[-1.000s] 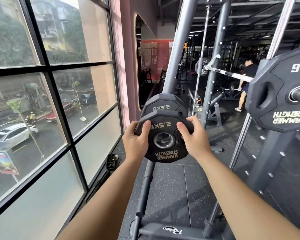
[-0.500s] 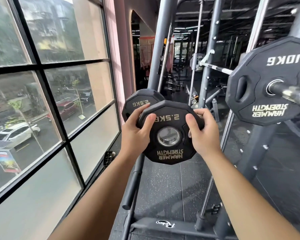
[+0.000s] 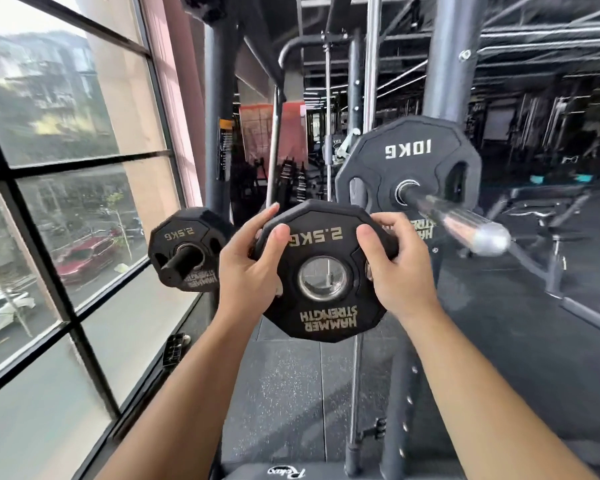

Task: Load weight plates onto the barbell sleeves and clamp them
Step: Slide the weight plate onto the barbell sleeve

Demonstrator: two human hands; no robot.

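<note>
A black 2.5 kg weight plate [image 3: 323,317] with gold lettering is held upright in front of me. My left hand [image 3: 248,271] grips its left edge and my right hand [image 3: 394,271] grips its right edge. Up and to the right, the chrome barbell sleeve [image 3: 465,223] points toward me, carrying a black 10 kg plate [image 3: 409,157]. The held plate is below and left of the sleeve's end, apart from it. No clamp is in view.
A second 2.5 kg plate [image 3: 174,237] sits on a storage peg [image 3: 184,261] of the rack at left. Grey rack uprights [image 3: 440,64] rise behind the barbell. A large window [image 3: 66,202] runs along the left. A bench [image 3: 548,202] stands at right.
Both hands have lifted the 2.5 kg plate off the storage peg and carried it right and upward, toward the barbell sleeve. My view has turned right, bringing the 10 kg plate and sleeve closer.
</note>
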